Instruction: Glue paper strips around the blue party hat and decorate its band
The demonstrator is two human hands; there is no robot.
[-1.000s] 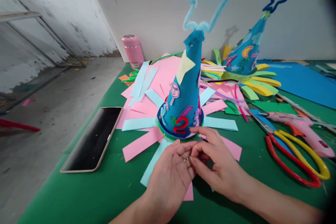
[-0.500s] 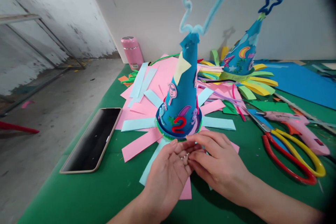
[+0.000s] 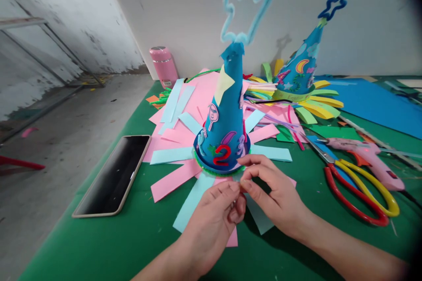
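A blue paper cone hat with a red pipe-cleaner 2 stands in front of me, with pink and light blue paper strips fanned around its base. Just before its brim, my left hand is curled closed, thumb against the fingers. A bit of the small white beads shows between those fingers. My right hand pinches thumb and forefinger together right at the left thumb tip; whatever is in that pinch is too small to make out.
On the left lies a phone. Scissors and a pink glue gun rest at the right. Behind stand a pink bottle and a second decorated cone hat. Light blue pipe cleaner rises from the near hat.
My left hand has turned from an open palm with small white beads on it to curled closed. The right fingers have moved from the palm to the left thumb tip.
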